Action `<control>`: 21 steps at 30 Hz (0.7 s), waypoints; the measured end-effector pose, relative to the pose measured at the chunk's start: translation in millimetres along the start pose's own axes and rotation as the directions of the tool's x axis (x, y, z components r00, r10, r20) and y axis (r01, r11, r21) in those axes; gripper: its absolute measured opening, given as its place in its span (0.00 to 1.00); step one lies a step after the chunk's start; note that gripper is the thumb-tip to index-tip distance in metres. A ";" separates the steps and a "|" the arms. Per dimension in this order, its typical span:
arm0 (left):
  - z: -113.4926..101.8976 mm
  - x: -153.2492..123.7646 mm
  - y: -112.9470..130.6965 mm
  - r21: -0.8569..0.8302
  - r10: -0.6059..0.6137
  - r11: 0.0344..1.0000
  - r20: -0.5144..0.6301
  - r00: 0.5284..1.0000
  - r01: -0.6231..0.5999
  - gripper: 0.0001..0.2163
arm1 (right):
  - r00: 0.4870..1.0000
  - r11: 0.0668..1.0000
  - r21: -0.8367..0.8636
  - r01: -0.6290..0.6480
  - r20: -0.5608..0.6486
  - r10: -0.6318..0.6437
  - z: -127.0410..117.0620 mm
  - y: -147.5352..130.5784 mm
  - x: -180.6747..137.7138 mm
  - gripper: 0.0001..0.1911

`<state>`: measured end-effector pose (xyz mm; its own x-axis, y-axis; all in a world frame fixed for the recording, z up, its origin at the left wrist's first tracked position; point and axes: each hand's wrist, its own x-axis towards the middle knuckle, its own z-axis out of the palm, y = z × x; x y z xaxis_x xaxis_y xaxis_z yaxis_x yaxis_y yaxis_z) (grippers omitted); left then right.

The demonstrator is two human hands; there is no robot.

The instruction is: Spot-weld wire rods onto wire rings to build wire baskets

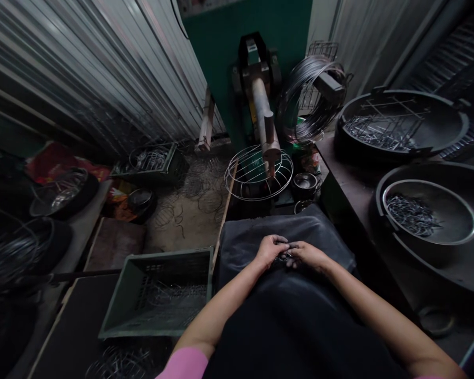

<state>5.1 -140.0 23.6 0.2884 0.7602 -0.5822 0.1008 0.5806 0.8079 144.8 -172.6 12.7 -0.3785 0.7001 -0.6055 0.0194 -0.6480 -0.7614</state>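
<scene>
My left hand and my right hand meet over a dark cloth on my lap, fingertips touching. Both hands are curled around small wire pieces held between them, too small and dark to make out well. Ahead stands a machine arm with a round wire basket frame seated under its tip. A coil of wire hangs to the right of the machine.
A green plastic crate with wire parts sits at my left. On the right bench lie a dark pan with a metal bowl of wire pieces and a far round tray. Corrugated metal wall at left; bowls and a crate on the floor.
</scene>
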 end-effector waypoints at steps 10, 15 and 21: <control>4.5 1.8 -2.2 0.014 0.054 0.998 -0.009 0.999 -0.054 0.05 | 0.991 0.953 -0.301 0.033 -0.111 -0.070 2.6 -6.1 -8.8 0.11; 5.5 3.5 -5.0 -0.026 0.072 0.997 -0.054 0.996 -0.073 0.07 | 0.994 0.945 -0.321 0.063 -0.070 -0.090 -5.3 -6.9 -8.7 0.14; 10.5 2.2 -6.2 -0.101 0.012 0.995 -0.079 0.997 -0.020 0.07 | 0.990 0.934 -0.346 0.091 -0.074 -0.124 -11.3 -3.0 -2.3 0.12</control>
<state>15.1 -145.0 18.2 0.2135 0.7878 -0.5778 -0.0017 0.5917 0.8061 156.0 -168.9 13.8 -0.3088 0.7954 -0.5216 0.3041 -0.4370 -0.8465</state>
